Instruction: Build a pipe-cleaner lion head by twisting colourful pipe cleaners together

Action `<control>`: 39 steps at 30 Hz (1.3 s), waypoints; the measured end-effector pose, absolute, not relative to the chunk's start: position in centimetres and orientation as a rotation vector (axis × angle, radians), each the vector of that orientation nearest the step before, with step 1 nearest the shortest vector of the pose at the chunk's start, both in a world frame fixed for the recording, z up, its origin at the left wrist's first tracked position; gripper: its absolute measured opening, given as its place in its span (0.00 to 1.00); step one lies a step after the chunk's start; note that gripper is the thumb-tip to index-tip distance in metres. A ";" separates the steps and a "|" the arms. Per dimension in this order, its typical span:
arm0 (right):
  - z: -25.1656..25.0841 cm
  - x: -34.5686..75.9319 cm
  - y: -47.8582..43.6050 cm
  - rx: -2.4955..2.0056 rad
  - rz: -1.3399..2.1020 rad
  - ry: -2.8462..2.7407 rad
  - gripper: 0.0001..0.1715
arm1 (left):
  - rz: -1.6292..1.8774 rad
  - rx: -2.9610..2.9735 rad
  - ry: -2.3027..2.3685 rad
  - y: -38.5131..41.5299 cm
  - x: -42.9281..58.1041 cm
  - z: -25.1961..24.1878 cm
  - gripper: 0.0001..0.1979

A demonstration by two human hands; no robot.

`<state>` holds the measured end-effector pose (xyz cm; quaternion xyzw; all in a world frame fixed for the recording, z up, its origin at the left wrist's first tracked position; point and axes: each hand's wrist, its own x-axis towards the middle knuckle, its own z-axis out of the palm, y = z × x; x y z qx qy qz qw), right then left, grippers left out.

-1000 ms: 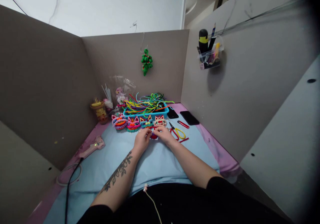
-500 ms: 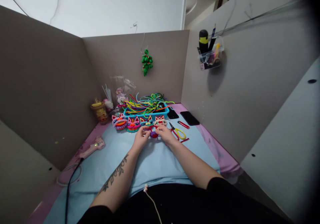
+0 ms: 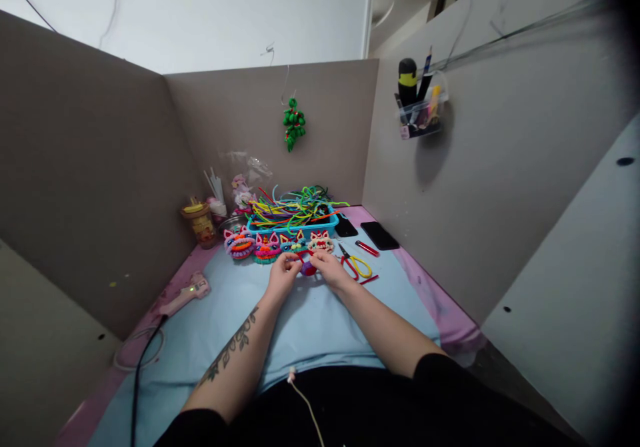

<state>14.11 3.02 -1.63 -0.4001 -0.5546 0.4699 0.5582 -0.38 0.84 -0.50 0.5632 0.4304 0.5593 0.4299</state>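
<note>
Between my two hands is a small red and purple pipe-cleaner piece (image 3: 309, 269), held just above the blue cloth (image 3: 320, 327). My left hand (image 3: 285, 270) pinches its left side, and my right hand (image 3: 325, 267) pinches the right side near the red upper strand. The fingers partly cover it. Right behind my hands stand several fuzzy animal faces (image 3: 267, 248) in pink, purple, teal and cream. Scissors (image 3: 357, 265) with red and yellow handles lie to the right of my right hand, beside a short red pipe cleaner (image 3: 369, 279).
A blue basket (image 3: 295, 230) heaped with colourful pipe cleaners stands at the back. A phone (image 3: 380, 236) and a red tool (image 3: 367, 248) lie right. A pink glue gun (image 3: 187, 293) with a black cord rests left. Grey partitions (image 3: 270, 127) enclose the table.
The red loop on top of the piece now looks flatter and more drawn out between my fingers, and the purple part has turned slightly. Both hands stay almost in place.
</note>
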 end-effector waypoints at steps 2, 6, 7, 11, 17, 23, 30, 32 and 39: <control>-1.8 14.0 3.1 -0.878 1.240 -1.261 0.15 | 1.401 1.368 1.020 0.8 -0.3 -0.5 0.15; -1.9 14.0 3.3 -0.824 1.278 -1.245 0.15 | 1.416 1.314 0.993 0.8 -0.2 -0.4 0.17; -1.9 14.1 3.4 -0.832 1.240 -1.268 0.15 | 1.419 1.305 1.007 0.8 -0.2 -0.3 0.17; -1.8 14.5 3.5 -0.911 1.018 -1.376 0.13 | 1.490 1.351 1.110 0.9 -0.5 0.0 0.16; -1.1 14.5 2.7 -1.046 0.743 -1.512 0.12 | 1.603 1.526 1.302 0.1 -0.7 0.3 0.10; -0.8 14.3 2.1 -1.035 0.537 -1.566 0.11 | 1.528 1.478 1.348 -0.4 -0.4 0.1 0.14; -0.6 14.2 1.5 -0.949 0.460 -1.634 0.07 | 1.391 1.197 1.237 -0.4 -0.1 0.9 0.25; -0.5 14.2 1.3 -0.931 0.445 -1.643 0.07 | 1.362 1.136 1.220 -0.5 0.0 1.1 0.27; -0.5 14.2 1.3 -0.926 0.483 -1.634 0.07 | 1.390 1.067 1.168 -0.5 0.1 1.2 0.29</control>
